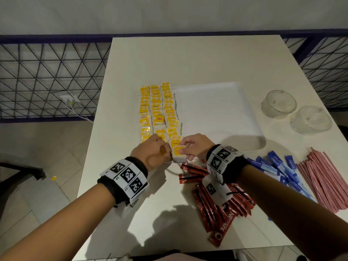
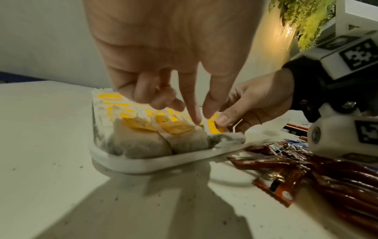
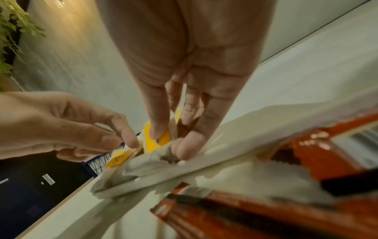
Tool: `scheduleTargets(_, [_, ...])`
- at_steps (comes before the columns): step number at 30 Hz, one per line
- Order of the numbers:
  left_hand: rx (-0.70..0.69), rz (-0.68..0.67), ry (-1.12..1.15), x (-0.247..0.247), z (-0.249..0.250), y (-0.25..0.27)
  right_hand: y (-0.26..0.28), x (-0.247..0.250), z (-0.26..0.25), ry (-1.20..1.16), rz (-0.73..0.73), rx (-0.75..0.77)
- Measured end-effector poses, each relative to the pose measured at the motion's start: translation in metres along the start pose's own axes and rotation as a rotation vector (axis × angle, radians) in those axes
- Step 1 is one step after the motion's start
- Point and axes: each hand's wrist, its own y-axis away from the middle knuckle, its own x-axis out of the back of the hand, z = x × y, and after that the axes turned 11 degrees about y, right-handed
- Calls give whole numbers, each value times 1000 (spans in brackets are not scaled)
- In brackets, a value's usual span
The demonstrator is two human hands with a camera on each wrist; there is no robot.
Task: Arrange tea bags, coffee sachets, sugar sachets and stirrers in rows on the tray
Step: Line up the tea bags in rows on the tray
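A white tray [image 1: 216, 110] carries three rows of yellow-tagged tea bags [image 1: 156, 106] along its left side. At the near end of the right row, my right hand [image 1: 190, 147] pinches a tea bag [image 1: 178, 155], thumb on its yellow tag [image 3: 151, 145]. My left hand [image 1: 156, 151] is curled over the near end of the middle row, its thumb and forefinger [image 2: 194, 116] pinching a tea bag's edge there. Red coffee sachets [image 1: 216, 208], blue sugar sachets [image 1: 282, 170] and pink stirrers [image 1: 323, 178] lie loose on the table near the tray.
Two upturned glass bowls [image 1: 278, 104] [image 1: 310, 121] stand on the table right of the tray. The tray's near rim [image 2: 143, 163] lies just in front of my fingers. A dark wire fence runs behind the table.
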Motion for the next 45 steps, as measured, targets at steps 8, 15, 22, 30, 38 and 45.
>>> scheduleTargets(8, [74, 12, -68, -15, 25, -2, -6, 1, -5, 79, 5, 25])
scheduleTargets(15, [78, 56, -138, -15, 22, 0, -2, 3, -3, 152, -20, 36])
scheduleTargets(22, [63, 34, -218, -13, 25, -4, -4, 1, -5, 111, -21, 69])
scheduleTargets(30, [45, 79, -233, -13, 28, -4, -6, 3, 2, 83, 38, 43])
scheduleTargets(38, [76, 214, -314, -9, 29, 3, -6, 6, -14, 127, 107, -74])
scheduleTargets(45, [68, 201, -302, -10, 32, 3, -15, 5, -22, 339, 132, -64])
